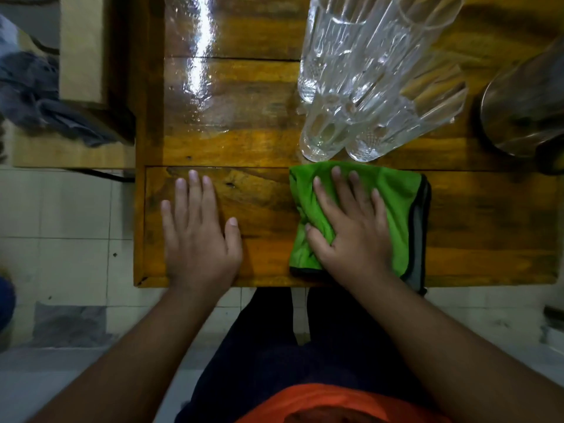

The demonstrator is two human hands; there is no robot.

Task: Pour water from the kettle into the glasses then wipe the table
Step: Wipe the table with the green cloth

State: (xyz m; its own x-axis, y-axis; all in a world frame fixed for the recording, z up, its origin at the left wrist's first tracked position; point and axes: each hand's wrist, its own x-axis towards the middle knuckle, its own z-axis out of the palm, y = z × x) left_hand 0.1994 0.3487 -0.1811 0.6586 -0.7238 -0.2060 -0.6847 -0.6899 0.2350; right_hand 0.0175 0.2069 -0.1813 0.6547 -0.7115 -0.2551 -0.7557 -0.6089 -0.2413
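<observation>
A green cloth [393, 193] with a grey-black edge lies on the wooden table [488, 224] near its front edge. My right hand [351, 224] presses flat on the cloth, thumb pinching a fold. My left hand [198, 233] rests flat on the bare wood to the left, fingers spread, holding nothing. Several tall cut glasses [366, 80] stand just behind the cloth. At the right edge the metal kettle [525, 108] is partly cut off. A wet, shiny patch [201, 71] covers the table's far left.
A second wooden surface [79, 56] with grey fabric [36, 96] stands to the left. Pale floor tiles [76, 224] lie below the table's left and front edges. My dark trousers and orange shirt fill the bottom.
</observation>
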